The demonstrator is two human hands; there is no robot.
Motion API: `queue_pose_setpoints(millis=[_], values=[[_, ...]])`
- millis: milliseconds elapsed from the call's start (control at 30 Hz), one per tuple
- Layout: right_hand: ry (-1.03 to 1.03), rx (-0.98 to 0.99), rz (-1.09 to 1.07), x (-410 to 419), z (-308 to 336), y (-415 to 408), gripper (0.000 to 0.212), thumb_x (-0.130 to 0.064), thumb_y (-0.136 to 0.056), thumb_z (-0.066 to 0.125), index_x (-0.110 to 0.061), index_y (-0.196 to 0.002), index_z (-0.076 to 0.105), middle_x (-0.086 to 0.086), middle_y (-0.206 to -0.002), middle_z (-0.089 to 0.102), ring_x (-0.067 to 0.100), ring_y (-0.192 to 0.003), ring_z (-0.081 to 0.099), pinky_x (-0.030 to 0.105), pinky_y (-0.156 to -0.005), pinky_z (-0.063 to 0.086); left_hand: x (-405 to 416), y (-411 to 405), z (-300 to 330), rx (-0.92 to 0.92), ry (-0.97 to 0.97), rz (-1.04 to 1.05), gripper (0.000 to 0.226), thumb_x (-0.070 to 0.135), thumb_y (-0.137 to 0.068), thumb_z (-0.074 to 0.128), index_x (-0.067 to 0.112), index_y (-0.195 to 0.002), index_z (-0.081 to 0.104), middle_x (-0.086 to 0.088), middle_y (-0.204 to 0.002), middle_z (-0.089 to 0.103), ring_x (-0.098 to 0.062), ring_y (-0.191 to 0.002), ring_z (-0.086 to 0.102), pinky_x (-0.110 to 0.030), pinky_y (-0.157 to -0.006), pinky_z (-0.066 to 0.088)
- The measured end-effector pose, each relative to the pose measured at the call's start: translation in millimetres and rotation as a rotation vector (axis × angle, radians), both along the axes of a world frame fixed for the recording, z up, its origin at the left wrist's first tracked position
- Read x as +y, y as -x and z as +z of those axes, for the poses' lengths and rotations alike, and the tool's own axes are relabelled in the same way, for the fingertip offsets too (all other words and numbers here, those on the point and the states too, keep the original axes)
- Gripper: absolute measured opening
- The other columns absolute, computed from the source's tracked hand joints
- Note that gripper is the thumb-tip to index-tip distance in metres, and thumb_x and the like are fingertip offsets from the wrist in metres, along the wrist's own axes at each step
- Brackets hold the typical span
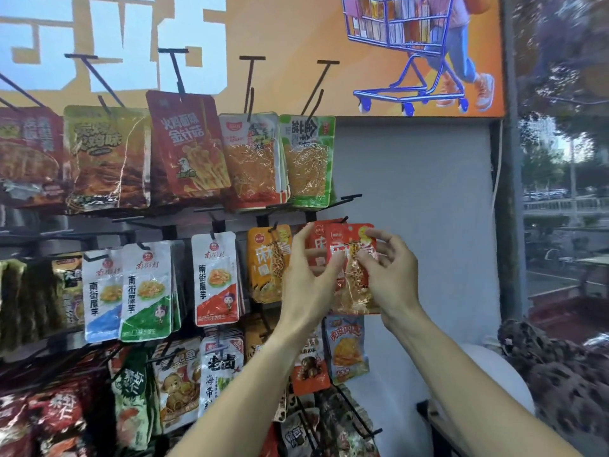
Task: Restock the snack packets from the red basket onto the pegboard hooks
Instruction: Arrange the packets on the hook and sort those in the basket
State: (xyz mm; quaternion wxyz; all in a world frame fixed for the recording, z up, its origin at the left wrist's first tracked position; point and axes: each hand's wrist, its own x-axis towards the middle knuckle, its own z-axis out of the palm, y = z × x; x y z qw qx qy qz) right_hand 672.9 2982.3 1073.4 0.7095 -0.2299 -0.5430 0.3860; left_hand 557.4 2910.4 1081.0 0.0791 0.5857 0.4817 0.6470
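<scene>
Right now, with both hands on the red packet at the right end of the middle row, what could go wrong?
1. The right hand only pinches the red packet by its front; a loose grip may drop it.
2. I cannot see its hole on the hook, so it may miss.
3. The left hand is close to the orange packet and might knock it.

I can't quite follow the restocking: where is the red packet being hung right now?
In the head view, the red packet is right of centre on the middle row, held between both hands, just right of the orange packet and above the blue-edged packet.
</scene>
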Motion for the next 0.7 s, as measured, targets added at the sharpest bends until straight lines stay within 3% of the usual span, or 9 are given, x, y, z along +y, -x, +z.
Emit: queue_pose_setpoints(millis=[67, 167, 300, 567, 700], values=[[-0.021, -0.02, -0.016, 9.7, 9.9, -1.2, 0.032, -0.002, -0.097, 0.068, -0.025, -0.12, 0.068, 0.001, -0.119, 0.068, 0.016, -0.107, 0.069, 0.028, -0.074, 0.062, 12.2, 0.7, 12.6, 0.175, -0.062, 0.049, 0.061, 0.027, -0.101, 0.07, 0.041, -0.153, 0.042, 0.013, -0.121, 0.06, 0.001, -0.09, 0.068, -0.022, -0.073, 0.062], [-0.013, -0.07, -0.049, 21.0, 21.6, 0.4, 0.035, -0.006, -0.099, 0.067, -0.021, -0.131, 0.067, 0.0, -0.119, 0.068, 0.017, -0.106, 0.07, 0.03, -0.078, 0.063, 30.4, 2.8, 22.6, 0.291, -0.093, 0.133, 0.052, 0.024, -0.101, 0.069, 0.032, -0.149, 0.052, 0.007, -0.129, 0.058, -0.007, -0.095, 0.067, -0.041, -0.085, 0.064], [-0.019, -0.136, -0.085, 30.3, 27.3, 3.4, 0.036, -0.008, -0.099, 0.067, -0.021, -0.133, 0.067, 0.0, -0.121, 0.069, 0.018, -0.108, 0.069, 0.044, -0.091, 0.062, 38.8, 5.1, 24.3, 0.338, -0.076, 0.208, 0.051, 0.024, -0.101, 0.069, 0.024, -0.15, 0.055, 0.004, -0.129, 0.056, -0.014, -0.099, 0.066, -0.042, -0.095, 0.059], [-0.017, -0.218, -0.093, 35.9, 22.9, 1.6, 0.038, -0.01, -0.1, 0.066, -0.021, -0.136, 0.067, -0.002, -0.123, 0.071, 0.017, -0.109, 0.069, 0.039, -0.092, 0.061, 44.6, 7.3, 18.3, 0.416, -0.078, 0.281, 0.055, 0.025, -0.101, 0.067, 0.018, -0.154, 0.051, -0.003, -0.134, 0.055, -0.025, -0.114, 0.064, -0.043, -0.103, 0.055], [-0.03, -0.329, -0.216, 46.6, 24.9, 10.8, 0.033, -0.011, -0.097, 0.069, -0.024, -0.127, 0.069, -0.002, -0.121, 0.068, 0.018, -0.112, 0.065, 0.041, -0.097, 0.058, 49.2, 10.0, 19.9, 0.507, 0.031, 0.36, 0.06, 0.027, -0.102, 0.066, 0.018, -0.157, 0.044, -0.011, -0.137, 0.054, -0.031, -0.126, 0.057, -0.043, -0.108, 0.048]])
